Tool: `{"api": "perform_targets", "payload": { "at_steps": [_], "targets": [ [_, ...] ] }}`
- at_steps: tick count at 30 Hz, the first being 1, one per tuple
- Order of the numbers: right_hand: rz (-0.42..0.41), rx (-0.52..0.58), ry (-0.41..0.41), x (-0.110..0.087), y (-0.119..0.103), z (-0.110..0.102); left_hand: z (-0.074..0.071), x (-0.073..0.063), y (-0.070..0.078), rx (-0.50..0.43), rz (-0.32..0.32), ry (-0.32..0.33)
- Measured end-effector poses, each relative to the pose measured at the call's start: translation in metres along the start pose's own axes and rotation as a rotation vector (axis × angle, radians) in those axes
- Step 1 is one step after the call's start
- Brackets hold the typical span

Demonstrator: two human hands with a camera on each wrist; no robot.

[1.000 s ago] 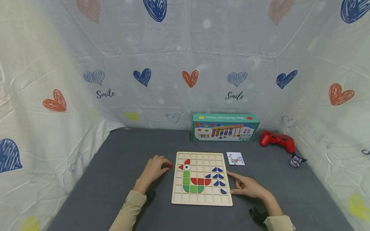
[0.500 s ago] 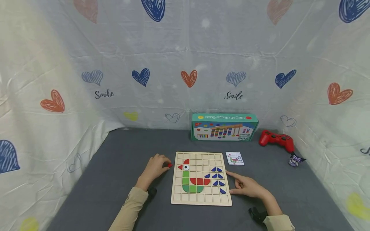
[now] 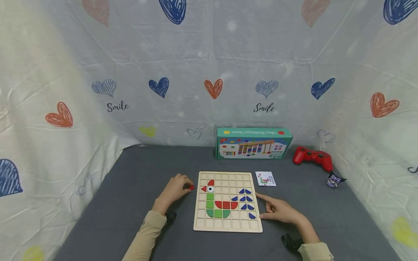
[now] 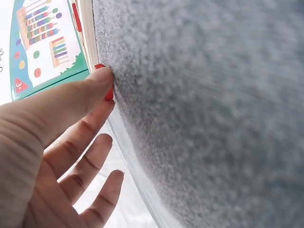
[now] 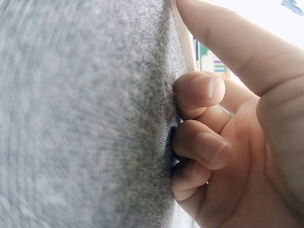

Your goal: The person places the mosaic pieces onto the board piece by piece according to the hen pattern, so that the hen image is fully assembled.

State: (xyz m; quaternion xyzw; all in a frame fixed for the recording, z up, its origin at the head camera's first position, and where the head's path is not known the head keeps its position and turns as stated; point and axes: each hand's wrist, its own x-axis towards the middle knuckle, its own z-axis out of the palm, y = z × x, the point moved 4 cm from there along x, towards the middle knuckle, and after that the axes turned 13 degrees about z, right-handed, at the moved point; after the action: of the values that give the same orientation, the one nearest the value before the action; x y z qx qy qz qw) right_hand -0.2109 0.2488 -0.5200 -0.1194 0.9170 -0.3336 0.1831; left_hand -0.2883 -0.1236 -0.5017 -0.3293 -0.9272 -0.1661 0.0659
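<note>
My left hand (image 3: pixel 176 189) pinches a small red puzzle piece (image 4: pixel 109 91) between thumb and index finger, just left of the wooden grid board (image 3: pixel 228 225). The other fingers of that hand are loosely bent, and the piece's full shape is covered. On the board, red, green and blue pieces make a bird, with a round white eye piece (image 3: pixel 210 189), a green neck (image 3: pixel 210 200) and blue tail pieces (image 3: pixel 246 199). Against the board's right edge rest the straight index finger and thumb of my right hand (image 3: pixel 280 211); its remaining fingers curl in.
A small pattern card (image 3: pixel 266 179) lies off the board's upper right corner. Behind it stands a green game box (image 3: pixel 254 144). At the far right is a red game controller (image 3: pixel 312 158) with a purple-and-black charm (image 3: pixel 334 181). A grey cloth (image 3: pixel 156 159) covers the table.
</note>
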Motion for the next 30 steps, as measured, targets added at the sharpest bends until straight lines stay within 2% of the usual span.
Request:
{"api": "perform_targets", "payload": {
  "at_steps": [8, 13, 25, 30],
  "targets": [
    [-0.014, 0.003, -0.004, -0.001, -0.002, -0.001, -0.005, -0.008, 0.004, -0.002, 0.007, 0.009],
    [-0.001, 0.002, -0.002, -0.001, -0.001, -0.001, -0.009, -0.010, 0.013, -0.033, 0.017, 0.013],
    [0.002, -0.001, -0.004, -0.001, -0.002, -0.001, -0.011, -0.017, 0.038, -0.060, 0.143, 0.033],
    [0.001, -0.004, -0.005, -0.001, -0.002, -0.001, -0.009, -0.018, 0.049, -0.054, 0.171, 0.009]
  ]
}}
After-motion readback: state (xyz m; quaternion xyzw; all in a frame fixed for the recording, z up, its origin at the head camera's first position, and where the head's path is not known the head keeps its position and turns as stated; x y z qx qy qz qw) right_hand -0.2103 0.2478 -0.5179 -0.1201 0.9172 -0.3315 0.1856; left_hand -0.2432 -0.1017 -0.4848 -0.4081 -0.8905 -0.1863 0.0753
